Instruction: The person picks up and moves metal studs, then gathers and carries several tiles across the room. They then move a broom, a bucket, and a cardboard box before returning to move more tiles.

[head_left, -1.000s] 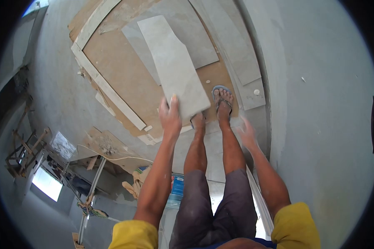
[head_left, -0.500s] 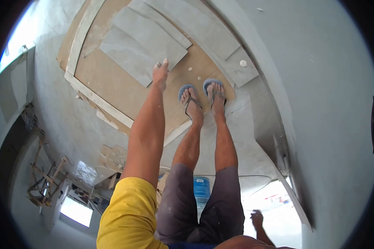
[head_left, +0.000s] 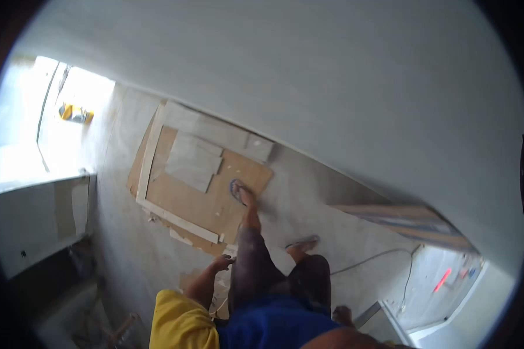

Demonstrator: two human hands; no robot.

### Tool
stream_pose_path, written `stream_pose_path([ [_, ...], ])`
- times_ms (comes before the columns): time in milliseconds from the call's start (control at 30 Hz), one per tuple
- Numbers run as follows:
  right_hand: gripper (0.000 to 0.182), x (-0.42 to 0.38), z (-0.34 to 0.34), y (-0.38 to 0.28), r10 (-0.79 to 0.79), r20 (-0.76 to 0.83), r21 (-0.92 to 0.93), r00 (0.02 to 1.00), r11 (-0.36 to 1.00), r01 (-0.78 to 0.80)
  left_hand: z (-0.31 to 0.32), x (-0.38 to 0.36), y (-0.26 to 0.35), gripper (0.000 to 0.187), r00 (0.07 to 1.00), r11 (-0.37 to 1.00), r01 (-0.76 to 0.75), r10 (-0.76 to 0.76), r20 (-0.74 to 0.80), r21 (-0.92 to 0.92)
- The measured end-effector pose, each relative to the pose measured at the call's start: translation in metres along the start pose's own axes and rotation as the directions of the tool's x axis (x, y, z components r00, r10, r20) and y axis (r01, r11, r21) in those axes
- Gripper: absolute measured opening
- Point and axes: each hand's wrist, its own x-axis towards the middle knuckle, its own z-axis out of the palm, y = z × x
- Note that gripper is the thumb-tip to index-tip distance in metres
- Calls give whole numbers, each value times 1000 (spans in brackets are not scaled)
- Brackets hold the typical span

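Observation:
My left hand (head_left: 221,263) hangs low beside my left thigh, its fingers loosely apart with nothing visible between them. Down by my right hip is my right hand (head_left: 343,316), dark and blurred, so its fingers are unclear. One sandalled foot (head_left: 243,192) stands on a brown board (head_left: 206,209) on the floor; the other foot (head_left: 300,245) is on the grey floor. Grey flat pieces (head_left: 193,160) lie on the brown board, and pale strips (head_left: 177,221) run along its edges.
A large grey wall (head_left: 332,87) rises at the top and right. Long boards (head_left: 402,221) lean at its base. A cable (head_left: 370,256) crosses the floor at right. A yellow object (head_left: 75,114) lies in the bright opening at upper left. Wooden framing (head_left: 122,331) is at lower left.
My left hand has drawn back from over the grey pieces to my thigh. My right foot has moved off the brown board. The view has turned and now shows more of the wall.

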Motion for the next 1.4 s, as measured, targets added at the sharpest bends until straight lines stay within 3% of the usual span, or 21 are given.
stream_pose_path([
  [67, 11, 41, -20, 81, -421, -101, 98, 901, 897, 430, 27, -5, 4, 40, 927, 902, -337, 268, 263, 270],
  [100, 14, 26, -27, 74, -183, -90, 300, 979, 932, 202, 58, -41, 40, 32, 976, 983, -182, 186, 117, -37],
  [133, 17, 13, -32, 70, 67, -74, 499, 995, 866, -21, 66, -46, 50, 31, 967, 977, -210, 212, 143, -33],
  [167, 13, 31, -41, 83, -420, -248, 162, 873, 871, 464, 76, -47, 54, 31, 956, 971, -236, 237, 171, -31],
  [300, 18, 17, -45, 150, -428, -567, 49, 704, 836, 547, 188, -114, 185, 33, 965, 844, -263, 232, 124, 468],
  [367, 15, -11, -39, 165, 13, -602, 398, 798, 872, 286, 247, -144, 256, 35, 969, 739, -221, 239, 59, 636],
  [433, 13, -14, -1, 203, 353, -482, 770, 802, 608, 196, 326, -152, 339, 41, 907, 739, -419, 363, 212, 527],
  [500, 22, 5, 17, 251, -171, -789, 45, 590, 942, 333, 380, -159, 391, 42, 861, 633, -508, 400, 316, 584],
  [600, 22, 49, 41, 297, 18, -744, 247, 668, 936, 250, 486, -172, 410, 44, 722, 465, -685, 532, 441, 560],
  [667, 22, 127, 67, 343, 50, -737, 194, 675, 971, 140, 544, -167, 406, 44, 751, 444, -655, 477, 458, 612],
  [700, 22, 166, 72, 353, -40, -817, -59, 575, 998, -14, 573, -158, 406, 45, 775, 437, -627, 434, 460, 645],
  [733, 23, 164, 52, 362, 36, -716, 151, 697, 983, 104, 595, -145, 403, 45, 776, 425, -626, 425, 466, 654],
  [800, 25, 22, -64, 300, 184, -446, 603, 876, 785, 142, 614, -123, 407, 47, 851, 369, -515, 330, 409, 774],
  [933, 36, -13, -159, 296, 214, -497, 655, 841, 728, 202, 663, -150, 435, 49, 954, 228, -282, 170, 247, 932],
  [1033, 34, -9, -223, 313, 442, -336, 911, 831, 376, 169, 672, -153, 501, 52, 562, -118, -825, -65, 825, 553],
  [1100, 29, 8, -227, 332, 579, -448, 883, 681, 168, 437, 714, -148, 525, 53, 383, -190, -919, -209, 900, 347],
  [1133, 29, 14, -221, 342, 586, -431, 890, 687, 150, 430, 761, -126, 537, 50, 640, -192, -765, -109, 761, 615],
  [1200, 24, 28, -204, 365, 495, -688, 719, 531, 566, 404, 855, -85, 560, 45, 955, -114, -272, 88, 283, 956],
  [1267, 22, 47, -186, 390, 405, -670, 670, 623, 691, 272, 957, -113, 558, 56, 936, 138, -319, 200, 289, 938],
  [1367, 24, 77, -141, 437, 233, -605, 457, 762, 885, 92, 1102, -103, 555, 67, 822, 57, -545, 236, 519, 837],
  [1400, 26, 101, -109, 458, 96, -655, 161, 749, 987, 15, 1150, -119, 540, 68, 779, 22, -597, 254, 573, 802],
])
